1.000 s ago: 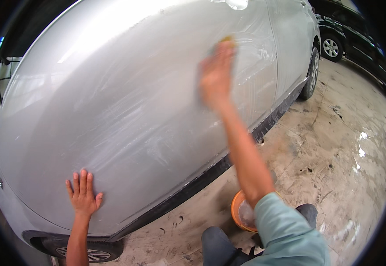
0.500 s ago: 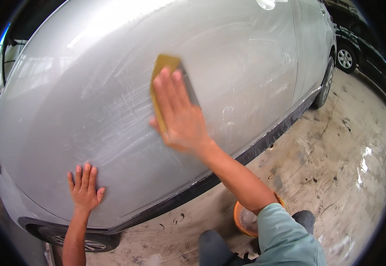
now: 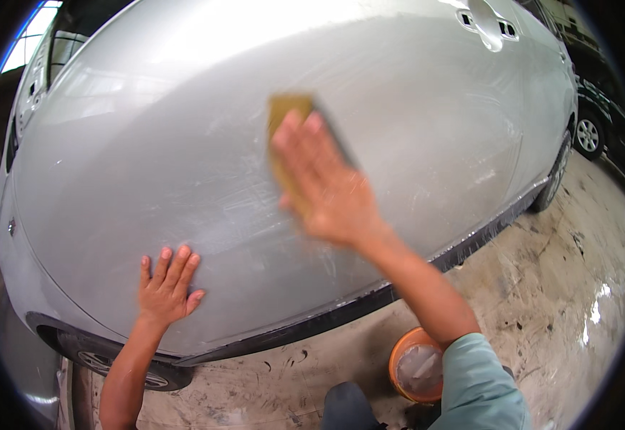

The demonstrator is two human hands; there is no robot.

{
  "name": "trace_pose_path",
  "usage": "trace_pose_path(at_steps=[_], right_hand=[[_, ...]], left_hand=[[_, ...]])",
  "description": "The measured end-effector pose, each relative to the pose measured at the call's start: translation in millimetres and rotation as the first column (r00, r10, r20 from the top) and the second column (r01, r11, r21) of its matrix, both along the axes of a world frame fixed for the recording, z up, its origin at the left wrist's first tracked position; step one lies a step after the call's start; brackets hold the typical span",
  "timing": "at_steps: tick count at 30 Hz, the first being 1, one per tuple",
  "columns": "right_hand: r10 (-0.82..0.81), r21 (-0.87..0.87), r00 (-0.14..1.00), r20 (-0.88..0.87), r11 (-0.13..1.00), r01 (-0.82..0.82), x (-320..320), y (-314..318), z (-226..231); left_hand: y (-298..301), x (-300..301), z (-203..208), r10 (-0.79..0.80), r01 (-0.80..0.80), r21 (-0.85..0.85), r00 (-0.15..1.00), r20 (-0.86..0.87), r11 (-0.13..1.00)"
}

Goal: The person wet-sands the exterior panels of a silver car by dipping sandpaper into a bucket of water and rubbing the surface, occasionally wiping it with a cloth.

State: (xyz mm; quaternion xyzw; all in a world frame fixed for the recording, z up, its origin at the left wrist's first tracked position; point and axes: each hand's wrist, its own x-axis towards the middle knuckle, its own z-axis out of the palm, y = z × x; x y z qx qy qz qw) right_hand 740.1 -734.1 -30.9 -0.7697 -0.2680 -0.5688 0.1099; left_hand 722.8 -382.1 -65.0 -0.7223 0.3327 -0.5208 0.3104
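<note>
Flat against the lower part of a silver-grey car door [image 3: 140, 165], my left hand [image 3: 167, 288] has its fingers spread and holds nothing. My right hand [image 3: 332, 195] presses a sanding block [image 3: 289, 106] onto the middle of the same panel. The block is long, with a yellow-tan face and a dark grey side; the fingers lie along it and the thumb is at its left edge. Motion blurs the block and hand slightly. Thin whitish streaks and wet-looking smears mark the panel around it.
An orange bucket [image 3: 400, 358] of cloudy liquid stands on the stained floor [image 3: 527, 301] below my right arm. The car's front wheel [image 3: 158, 376] is at lower left, its door handle [image 3: 486, 25] at upper right. A dark car [image 3: 599, 115] stands beyond.
My right hand and the sanding block have shifted slightly over the panel. The view has turned, so the car and bucket sit differently in it. My left hand stays flat on the door.
</note>
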Motion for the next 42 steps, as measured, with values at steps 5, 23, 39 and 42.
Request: trace_pose_path(at_steps=[5, 23, 39, 42], right_hand=[[-0.248, 0.335, 0.926, 0.284, 0.931, 0.146, 21, -27, 81], [0.096, -0.125, 0.991, 0.093, 0.989, -0.084, 3, 16, 50], [-0.211, 0.349, 0.936, 0.281, 0.931, 0.105, 24, -136, 130], [-0.291, 0.405, 0.9, 0.323, 0.903, 0.147, 35, -127, 132]], left_hand=[[-14, 6, -4, -0.017, 0.017, -0.033, 1.0, -0.001, 0.999], [16, 6, -7, -0.018, 0.018, 0.005, 1.0, 0.007, 1.0], [0, 12, -4, -0.054, 0.051, 0.052, 0.997, 0.046, 0.997], [1, 16, -9, -0.06, 0.059, 0.03, 0.998, 0.019, 0.998]])
